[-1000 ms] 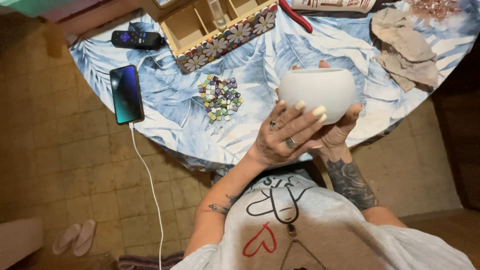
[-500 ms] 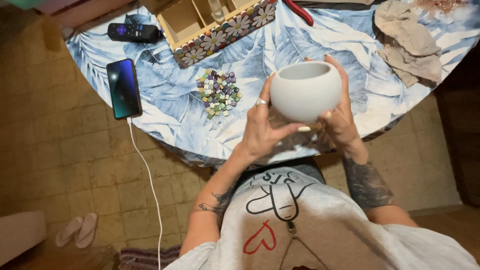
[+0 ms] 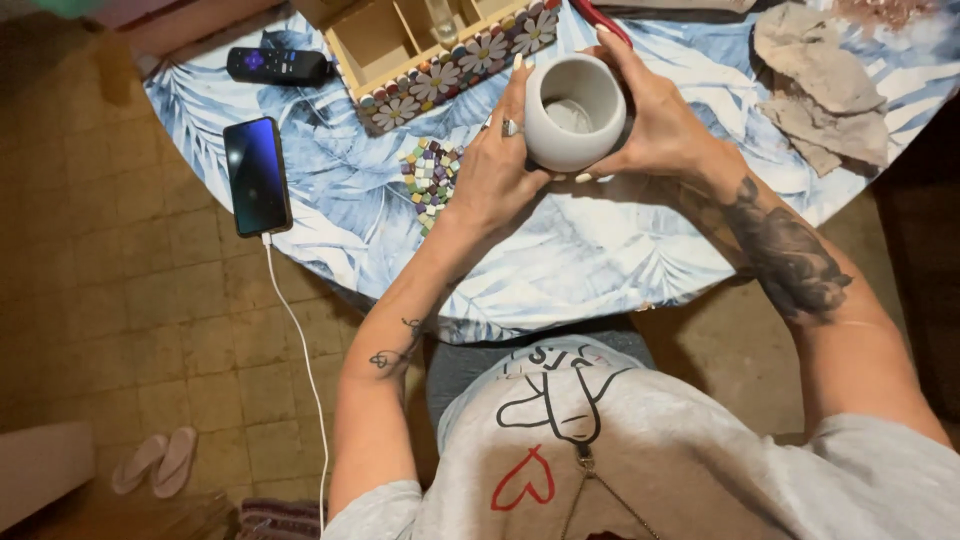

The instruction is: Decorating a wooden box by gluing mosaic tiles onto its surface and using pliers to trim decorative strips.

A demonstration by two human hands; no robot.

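A round white ceramic bowl (image 3: pixel 572 110) is held upright between both my hands, low over the table's far middle, its open mouth facing up. My left hand (image 3: pixel 495 170) wraps the bowl's left side, a ring on one finger. Around the right side curls my right hand (image 3: pixel 655 130), fingers over the far rim. A heap of small coloured mosaic tiles (image 3: pixel 428 172) lies just left of my left hand, partly hidden by it.
The round table (image 3: pixel 560 260) has a blue leaf-print cloth. On it: a wooden box with flower mosaic (image 3: pixel 440 55), a phone (image 3: pixel 257 175) on a white cable, a black remote (image 3: pixel 275 65), red pliers (image 3: pixel 600 18), crumpled grey rags (image 3: pixel 825 90). Slippers (image 3: pixel 150 462) lie on the tiled floor.
Both hands have carried the bowl away from my body and farther onto the table. My arms are now stretched out, and my left hand covers part of the tile heap.
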